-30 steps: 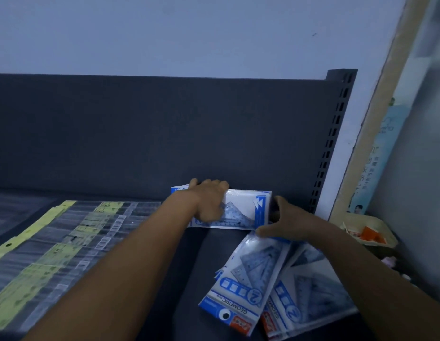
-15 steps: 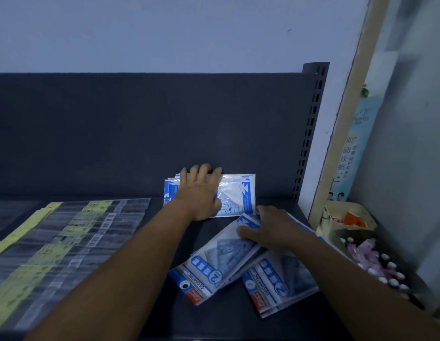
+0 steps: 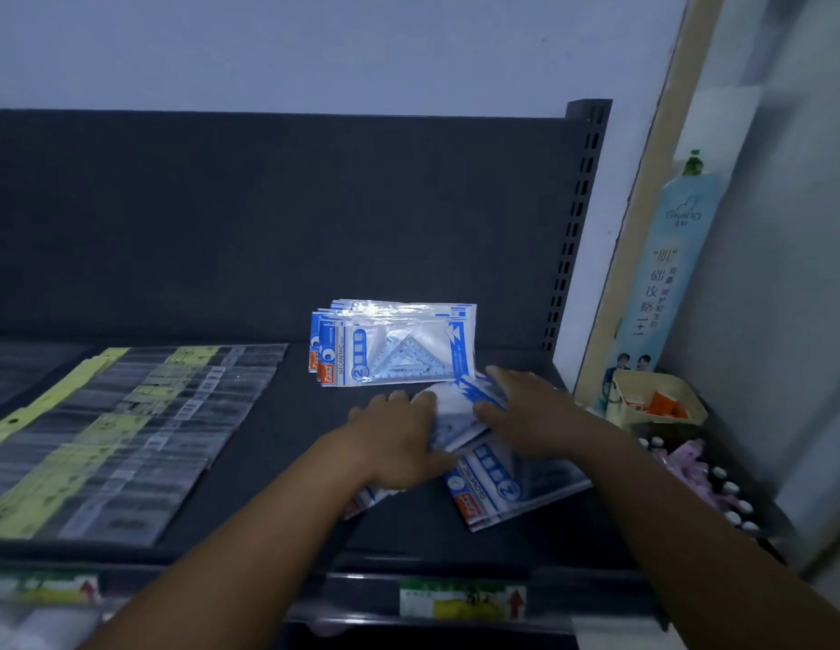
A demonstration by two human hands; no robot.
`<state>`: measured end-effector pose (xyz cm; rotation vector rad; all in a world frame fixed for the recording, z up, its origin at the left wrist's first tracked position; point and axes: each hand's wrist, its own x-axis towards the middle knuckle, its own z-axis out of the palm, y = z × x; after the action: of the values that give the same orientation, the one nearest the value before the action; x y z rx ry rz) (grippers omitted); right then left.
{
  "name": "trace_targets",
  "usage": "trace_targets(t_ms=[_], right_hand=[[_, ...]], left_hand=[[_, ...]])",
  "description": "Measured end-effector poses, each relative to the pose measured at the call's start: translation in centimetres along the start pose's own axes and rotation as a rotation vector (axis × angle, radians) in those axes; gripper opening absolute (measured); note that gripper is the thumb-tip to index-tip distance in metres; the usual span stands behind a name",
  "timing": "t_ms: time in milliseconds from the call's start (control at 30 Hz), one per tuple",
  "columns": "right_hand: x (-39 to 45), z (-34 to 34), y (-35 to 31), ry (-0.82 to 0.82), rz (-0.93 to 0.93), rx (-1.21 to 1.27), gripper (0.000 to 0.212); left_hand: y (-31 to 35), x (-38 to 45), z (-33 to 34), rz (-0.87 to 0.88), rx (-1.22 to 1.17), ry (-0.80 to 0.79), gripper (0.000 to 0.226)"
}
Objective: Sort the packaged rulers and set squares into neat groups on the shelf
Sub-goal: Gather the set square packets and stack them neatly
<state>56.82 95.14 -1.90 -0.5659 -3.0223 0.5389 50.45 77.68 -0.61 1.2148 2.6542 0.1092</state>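
Both hands, the left hand and right hand, are gripping a loose blue-and-white plastic set-square packet near the right front of the dark shelf. It is probably light, slippery and bendy; holding both side edges seems safest.

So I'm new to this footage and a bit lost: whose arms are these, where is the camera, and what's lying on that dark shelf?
There is no machine here. A person wears a camera on the head, so it looks forward and down at their own arms. Both hands, the left hand and the right hand, grip a loose set square packet. More packets lie underneath. Behind stands a tidy stack of set square packets. On the left of the shelf lie packaged rulers in a row.
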Motion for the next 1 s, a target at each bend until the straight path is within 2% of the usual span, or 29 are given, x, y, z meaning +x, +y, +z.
trace_targets(t_ms=[100,267,367,500,733,1000], right_hand=[[-2.4,-0.2,1.9,-0.002,0.048,-0.002,0.081],[-3.5,1.0,3.7,-0.065,0.049,0.033,0.114],[-3.5,1.1,3.8,-0.032,0.050,0.014,0.114],[-3.9,1.1,3.7,-0.021,0.074,-0.005,0.116],[-4.5,0.9,3.1,-0.006,0.080,-0.035,0.114],[-5.2,1.2,2.3,0.074,-0.028,-0.046,0.108]], left_hand=[[0.1,0.2,0.1,-0.003,-0.077,0.041,0.070],[0.5,0.5,-0.6,-0.072,-0.180,0.016,0.107],[0.2,0.5,-0.9,-0.104,-0.302,-0.040,0.117],[-0.1,0.2,-1.1,-0.125,-0.284,-0.088,0.113],[-0.7,-0.7,-1.2,-0.136,-0.342,-0.074,0.123],[-0.2,-1.1,-1.0,-0.094,-0.420,-0.003,0.115]])
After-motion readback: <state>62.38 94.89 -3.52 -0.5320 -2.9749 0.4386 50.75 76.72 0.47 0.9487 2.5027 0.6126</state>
